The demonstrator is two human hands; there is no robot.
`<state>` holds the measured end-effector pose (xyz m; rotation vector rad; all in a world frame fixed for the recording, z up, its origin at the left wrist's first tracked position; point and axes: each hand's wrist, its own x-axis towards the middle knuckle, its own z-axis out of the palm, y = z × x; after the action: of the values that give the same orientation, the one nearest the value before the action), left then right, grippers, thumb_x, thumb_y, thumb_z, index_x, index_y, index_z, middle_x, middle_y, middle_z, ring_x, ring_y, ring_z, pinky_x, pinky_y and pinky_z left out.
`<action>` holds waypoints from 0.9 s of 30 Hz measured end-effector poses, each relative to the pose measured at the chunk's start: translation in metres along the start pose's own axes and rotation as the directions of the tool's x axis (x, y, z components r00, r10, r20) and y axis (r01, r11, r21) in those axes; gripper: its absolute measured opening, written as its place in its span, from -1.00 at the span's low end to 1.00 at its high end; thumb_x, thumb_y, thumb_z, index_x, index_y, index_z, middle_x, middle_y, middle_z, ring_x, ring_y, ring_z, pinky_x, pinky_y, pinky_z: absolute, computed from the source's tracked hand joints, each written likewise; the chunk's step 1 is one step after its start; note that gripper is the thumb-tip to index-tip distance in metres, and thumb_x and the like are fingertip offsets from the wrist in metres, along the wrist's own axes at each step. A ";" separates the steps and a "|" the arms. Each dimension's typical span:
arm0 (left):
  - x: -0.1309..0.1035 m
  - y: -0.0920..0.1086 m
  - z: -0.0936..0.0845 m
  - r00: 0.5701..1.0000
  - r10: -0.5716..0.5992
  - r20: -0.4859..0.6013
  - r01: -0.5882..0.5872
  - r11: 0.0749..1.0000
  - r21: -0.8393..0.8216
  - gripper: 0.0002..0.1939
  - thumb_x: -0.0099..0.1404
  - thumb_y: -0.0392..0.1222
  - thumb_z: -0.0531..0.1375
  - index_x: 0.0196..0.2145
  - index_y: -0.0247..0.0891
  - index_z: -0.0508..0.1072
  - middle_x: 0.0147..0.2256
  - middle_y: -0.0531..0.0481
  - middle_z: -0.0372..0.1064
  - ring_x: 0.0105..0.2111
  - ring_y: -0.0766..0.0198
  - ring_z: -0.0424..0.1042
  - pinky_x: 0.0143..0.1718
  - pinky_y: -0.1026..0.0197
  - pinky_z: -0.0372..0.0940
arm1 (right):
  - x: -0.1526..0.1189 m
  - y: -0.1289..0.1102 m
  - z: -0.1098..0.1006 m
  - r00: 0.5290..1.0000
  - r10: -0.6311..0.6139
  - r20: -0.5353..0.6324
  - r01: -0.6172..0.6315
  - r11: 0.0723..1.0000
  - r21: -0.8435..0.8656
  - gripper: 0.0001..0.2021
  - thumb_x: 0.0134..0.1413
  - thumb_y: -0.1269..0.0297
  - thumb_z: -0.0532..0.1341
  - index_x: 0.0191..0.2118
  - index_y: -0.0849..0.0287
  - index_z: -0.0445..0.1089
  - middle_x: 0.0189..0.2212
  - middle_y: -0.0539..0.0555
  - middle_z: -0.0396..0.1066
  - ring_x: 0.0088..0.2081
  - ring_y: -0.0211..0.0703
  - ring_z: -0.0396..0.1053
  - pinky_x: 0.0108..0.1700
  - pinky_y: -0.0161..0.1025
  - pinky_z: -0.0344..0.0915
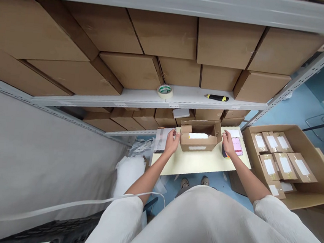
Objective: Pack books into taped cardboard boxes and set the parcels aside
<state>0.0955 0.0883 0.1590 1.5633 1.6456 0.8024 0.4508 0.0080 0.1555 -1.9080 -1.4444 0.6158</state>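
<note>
A small open cardboard box (197, 148) stands on the pale tabletop (183, 165), flaps raised and a white slip across its opening. My left hand (172, 141) is at the box's left side, its fingers apart and slightly bent, touching or nearly touching the cardboard. On the other side, my right hand (228, 144) has its fingers curled beside the box's right wall. A small dark object (223, 152) shows beneath that palm, mostly covered, so its kind is unclear. Just right of this hand lies a phone (237, 146) with a pink screen.
Above the table, a shelf (141, 96) bears stacked cartons (131, 70), a tape roll (165, 91) and a yellow-black cutter (217, 97). At right, a large open carton (323, 183) holds several labelled small boxes. White packing material (130, 172) sits at left.
</note>
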 end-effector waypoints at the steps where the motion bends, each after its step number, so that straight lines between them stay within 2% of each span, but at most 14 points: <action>1: 0.001 0.007 -0.002 0.997 0.074 -0.017 -0.073 0.996 0.047 -0.49 0.56 -0.04 0.06 0.38 -0.17 0.31 0.30 -0.25 0.37 0.29 -0.01 0.38 0.33 -0.04 0.27 | 0.003 -0.009 -0.004 0.998 -0.025 -0.050 0.025 1.000 0.003 -0.30 0.52 -0.15 -0.25 0.52 0.10 0.11 0.37 0.35 0.29 0.30 0.14 0.33 0.28 0.11 0.37; 2: 0.002 0.014 -0.003 0.989 0.151 -0.008 -0.149 0.984 0.102 -0.50 0.54 -0.11 0.06 0.37 -0.16 0.34 0.32 -0.24 0.35 0.34 -0.03 0.32 0.37 -0.08 0.23 | 0.006 -0.018 -0.008 0.994 -0.070 -0.086 0.069 0.998 -0.009 -0.34 0.52 -0.13 -0.20 0.48 0.10 0.18 0.37 0.34 0.29 0.32 0.16 0.30 0.31 0.15 0.33; 4: 0.003 0.029 -0.003 0.956 0.277 0.102 -0.291 0.938 0.186 -0.50 0.51 -0.22 0.04 0.34 -0.15 0.40 0.32 -0.22 0.36 0.39 -0.08 0.25 0.41 -0.16 0.17 | 0.011 -0.035 -0.012 0.977 -0.199 -0.076 0.196 0.979 -0.055 -0.43 0.51 -0.05 -0.12 0.37 0.07 0.35 0.32 0.30 0.34 0.35 0.19 0.28 0.37 0.20 0.28; 6: 0.005 0.042 0.001 0.903 0.348 0.253 -0.404 0.887 0.224 -0.49 0.48 -0.31 0.02 0.31 -0.15 0.43 0.31 -0.21 0.39 0.38 -0.11 0.27 0.41 -0.19 0.14 | 0.017 -0.048 -0.012 0.949 -0.313 0.022 0.314 0.946 -0.079 -0.51 0.50 0.05 -0.08 0.27 0.04 0.45 0.28 0.25 0.39 0.33 0.17 0.30 0.39 0.17 0.27; 8: 0.007 0.049 0.009 0.855 0.353 0.379 -0.464 0.847 0.258 -0.47 0.43 -0.36 0.04 0.28 -0.15 0.46 0.29 -0.22 0.42 0.35 -0.13 0.30 0.42 -0.20 0.13 | 0.022 -0.054 -0.009 0.924 -0.357 0.136 0.370 0.924 -0.093 -0.54 0.49 0.15 -0.07 0.22 0.02 0.50 0.26 0.21 0.41 0.29 0.13 0.35 0.37 0.12 0.30; 10: 0.010 0.050 0.015 0.844 0.313 0.437 -0.466 0.830 0.306 -0.47 0.40 -0.36 0.08 0.26 -0.15 0.47 0.27 -0.25 0.44 0.33 -0.17 0.32 0.42 -0.22 0.11 | 0.027 -0.051 -0.006 0.923 -0.317 0.217 0.353 0.923 -0.155 -0.55 0.47 0.21 -0.04 0.20 0.05 0.52 0.23 0.21 0.44 0.23 0.14 0.40 0.32 0.09 0.35; 13: 0.013 0.041 0.019 0.872 0.244 0.424 -0.410 0.836 0.363 -0.57 0.44 -0.26 0.12 0.22 -0.16 0.48 0.20 -0.32 0.48 0.30 -0.24 0.34 0.41 -0.28 0.07 | 0.034 -0.036 -0.003 0.961 -0.155 0.230 0.222 0.926 -0.305 -0.56 0.45 0.22 -0.01 0.21 0.10 0.51 0.20 0.26 0.47 0.15 0.19 0.46 0.23 0.07 0.40; 16: 0.015 0.028 0.015 0.893 0.196 0.405 -0.357 0.858 0.371 -0.67 0.53 -0.10 0.08 0.13 -0.14 0.51 0.10 -0.28 0.54 0.23 -0.21 0.41 0.38 -0.28 0.10 | 0.040 -0.018 -0.003 0.968 -0.037 0.246 0.127 0.923 -0.364 -0.52 0.46 0.23 -0.02 0.32 0.15 0.42 0.29 0.30 0.41 0.13 0.21 0.48 0.17 0.06 0.43; 18: 0.015 0.022 0.012 0.899 0.181 0.400 -0.333 0.875 0.352 -0.67 0.57 -0.02 0.03 0.01 -0.14 0.55 0.04 -0.24 0.55 0.18 -0.15 0.44 0.34 -0.21 0.18 | 0.045 -0.010 -0.003 0.958 -0.026 0.286 0.132 0.925 -0.357 -0.48 0.46 0.23 -0.03 0.40 0.16 0.34 0.35 0.31 0.36 0.12 0.20 0.50 0.15 0.05 0.44; 21: 0.013 0.016 0.008 0.912 0.143 0.385 -0.272 0.913 0.305 -0.54 0.59 0.03 -0.04 -0.22 -0.15 0.59 -0.07 -0.22 0.56 0.07 -0.09 0.50 0.25 -0.10 0.31 | 0.055 -0.008 -0.004 0.943 -0.049 0.329 0.171 0.919 -0.355 -0.41 0.47 0.19 -0.03 0.51 0.10 0.21 0.39 0.30 0.32 0.07 0.18 0.54 0.13 0.05 0.45; 24: 0.013 0.010 0.007 0.884 0.106 0.455 -0.240 0.939 0.248 -0.60 0.53 0.01 0.03 -0.31 -0.12 0.60 -0.09 -0.15 0.57 0.03 -0.05 0.53 0.19 0.01 0.38 | 0.068 -0.012 -0.003 0.920 -0.031 0.391 0.197 0.898 -0.393 -0.34 0.47 0.09 0.01 0.60 0.04 0.05 0.39 0.33 0.31 0.05 0.22 0.56 0.10 0.06 0.45; 27: 0.012 0.003 0.006 0.835 0.159 0.527 -0.295 0.937 0.186 -0.78 0.34 -0.04 0.25 -0.14 -0.09 0.65 0.04 -0.10 0.54 0.12 -0.03 0.51 0.25 0.04 0.37 | 0.080 -0.016 0.000 0.888 0.000 0.460 0.221 0.877 -0.426 -0.23 0.44 -0.06 0.12 0.63 0.00 -0.04 0.32 0.36 0.39 0.06 0.28 0.55 0.11 0.07 0.43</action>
<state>0.1018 0.1002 0.1577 1.9807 1.2187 0.2445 0.4627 0.0877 0.1689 -2.1052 -2.1530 0.7335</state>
